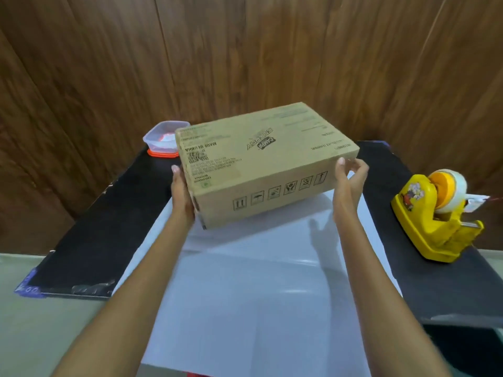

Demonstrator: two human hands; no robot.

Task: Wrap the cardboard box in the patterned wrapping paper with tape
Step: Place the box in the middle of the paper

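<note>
Cardboard box sits over the far end of the wrapping paper, which lies pale side up on a black mat. Cannot tell whether the base rests on the sheet or hangs just above it.

Left hand lies flat against the left end, fingers straight and together. Right hand is at the near right corner, thumb on the front edge, fingers curled round the end.

Risks: the box lies skewed to the sheet's edges, so the flaps would likely fold up uneven. The left end is held by pressure only — a slip could drop it and crease the paper.

Tape dispenser stands well to the right.
</note>
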